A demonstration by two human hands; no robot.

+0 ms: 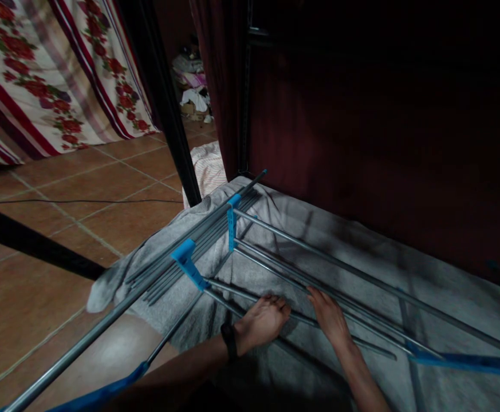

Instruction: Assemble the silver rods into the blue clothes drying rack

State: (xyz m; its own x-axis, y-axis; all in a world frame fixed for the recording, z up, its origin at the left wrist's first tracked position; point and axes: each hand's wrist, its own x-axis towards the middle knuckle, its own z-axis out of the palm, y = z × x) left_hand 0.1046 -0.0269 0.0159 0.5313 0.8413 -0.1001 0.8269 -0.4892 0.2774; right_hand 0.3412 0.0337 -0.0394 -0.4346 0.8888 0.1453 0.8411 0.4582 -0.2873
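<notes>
A metal drying rack with blue plastic joints [184, 252] lies partly folded on a grey blanket [284, 200]. My left hand [267, 317], with a black band on its wrist, is closed around a thin metal tube [303, 319] near the middle of the frame; its fingertips are partly hidden. Just to the right, my right hand [329, 317] lies over the same tube, fingers stretched forward to the neighbouring rods [292, 274]. A second blue joint [231, 223] stands farther back. Several loose grey rods [164, 289] lie side by side on the left.
Black metal posts [170, 109] frame the blanket-covered surface, with a dark red curtain [339, 131] behind it. On the left are a tiled floor [103, 183] with a thin cable [82, 201] and a flowered curtain [60, 74]. A pile of cloth [193, 86] sits at the back.
</notes>
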